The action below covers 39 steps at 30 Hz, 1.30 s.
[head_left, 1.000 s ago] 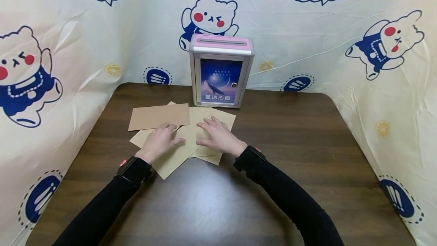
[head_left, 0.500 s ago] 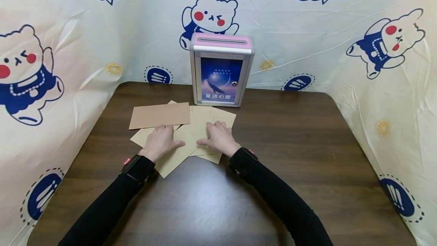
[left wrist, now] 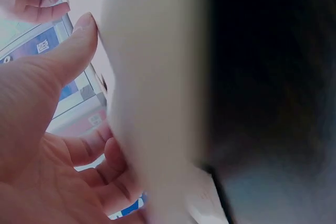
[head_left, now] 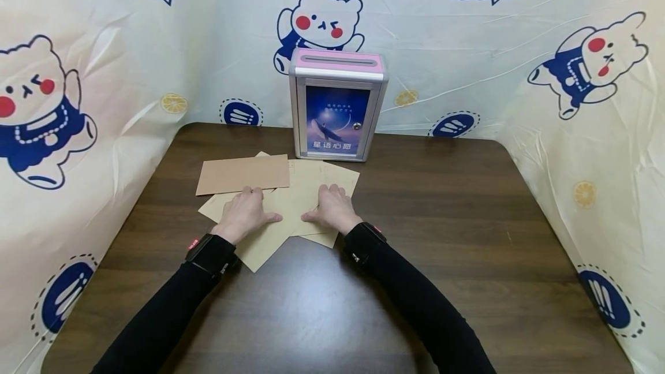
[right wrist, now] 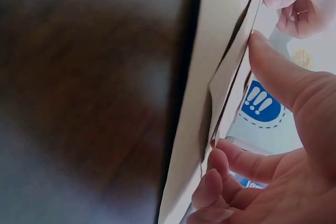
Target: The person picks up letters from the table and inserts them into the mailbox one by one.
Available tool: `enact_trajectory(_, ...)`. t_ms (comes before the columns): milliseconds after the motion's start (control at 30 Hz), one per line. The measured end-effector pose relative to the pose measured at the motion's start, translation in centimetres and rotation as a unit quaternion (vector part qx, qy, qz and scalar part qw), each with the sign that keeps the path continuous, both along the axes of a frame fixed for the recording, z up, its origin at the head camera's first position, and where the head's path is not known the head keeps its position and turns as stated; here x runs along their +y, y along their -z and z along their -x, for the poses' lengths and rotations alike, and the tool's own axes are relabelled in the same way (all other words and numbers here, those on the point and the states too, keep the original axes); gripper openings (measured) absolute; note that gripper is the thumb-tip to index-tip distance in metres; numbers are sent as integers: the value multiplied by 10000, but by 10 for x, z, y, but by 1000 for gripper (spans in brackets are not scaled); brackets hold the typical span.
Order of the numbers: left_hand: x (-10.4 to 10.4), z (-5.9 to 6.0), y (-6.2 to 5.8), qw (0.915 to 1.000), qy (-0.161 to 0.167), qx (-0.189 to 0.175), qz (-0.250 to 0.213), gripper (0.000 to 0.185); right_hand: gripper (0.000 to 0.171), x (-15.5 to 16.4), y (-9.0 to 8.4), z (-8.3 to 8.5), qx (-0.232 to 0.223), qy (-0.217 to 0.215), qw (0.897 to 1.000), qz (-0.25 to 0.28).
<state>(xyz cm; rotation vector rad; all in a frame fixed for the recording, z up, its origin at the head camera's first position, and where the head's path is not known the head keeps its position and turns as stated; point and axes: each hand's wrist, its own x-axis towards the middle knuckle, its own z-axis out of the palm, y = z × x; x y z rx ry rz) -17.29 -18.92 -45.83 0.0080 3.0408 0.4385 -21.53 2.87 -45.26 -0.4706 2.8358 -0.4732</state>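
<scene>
Several kraft-paper envelopes overlap in a loose fan on the brown table. In the head view, a darker brown envelope [head_left: 241, 173] lies at the far left of the pile, and a tan envelope [head_left: 267, 241] slants toward the person. My left hand [head_left: 244, 212] rests on the pile's left part, fingertips near the brown envelope's lower edge. On the right part lies my right hand [head_left: 333, 208], fingers bent, thumb toward the left hand. The wrist views show thumb [left wrist: 79, 45] and loosely bent fingers [right wrist: 252, 163] touching the paper, apart from one another, with none wrapped around an envelope.
Right behind the envelopes stands an upright metal-framed box [head_left: 337, 114] with a pink slotted top, a blue picture panel and a small lock. A white cartoon-print cloth [head_left: 441, 45] hangs around the back and sides of the wooden table [head_left: 441, 201].
The fingers of both hands have bent more and settled on the paper. My right hand has drawn slightly toward the person. The slanted tan envelope's near corner has shifted a little right.
</scene>
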Motion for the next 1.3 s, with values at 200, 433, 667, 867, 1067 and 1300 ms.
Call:
enact_trajectory(200, 0, -1, -2, 9999, -6, -104, -113, 67, 56, 1, -2, 3, -265, 48, 9994, 225)
enact_trajectory(433, 0, -4, -4, 9992, 42, -255, -290, 67, 14, 5, -9, 2, -446, -199, 9902, 1306)
enact_trajectory(667, 2, -2, -2, 9962, 304, -255, -773, 59, 33, 12, -19, 4, -1067, 217, 9580, 2654)
enact_trajectory(867, 6, 3, -7, 9870, 626, -297, -1448, 54, 26, 27, -30, 7, -1602, 507, 9137, 3701)
enact_trajectory(1067, 9, 9, -12, 9631, 748, -412, -2552, 24, 22, 44, -47, 6, -1286, 295, 8999, 4157)
enact_trajectory(1300, 15, 15, -21, 9488, 952, -200, -3005, 30, 9, 61, -75, 0, -766, 306, 9000, 4281)
